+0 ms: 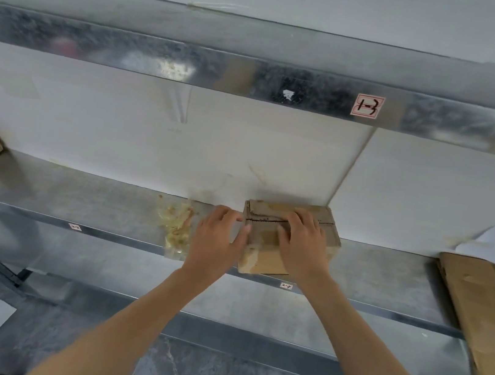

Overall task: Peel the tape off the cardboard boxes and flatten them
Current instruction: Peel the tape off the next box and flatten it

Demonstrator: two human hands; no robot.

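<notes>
A small cardboard box (265, 262) sits on a metal shelf (78, 194) at the centre of the frame, right of middle, against the white back wall. The left hand (215, 240) braces the box's left end, fingers nearly straight and the thumb on its corner. The right hand (302, 243) lies over the top, fingers curled onto the jagged seam between the flaps and gripping it. A crumpled wad of peeled tape (177, 228) lies just left of the left hand. Flattened cardboard (489, 320) rests at the right edge of the frame.
</notes>
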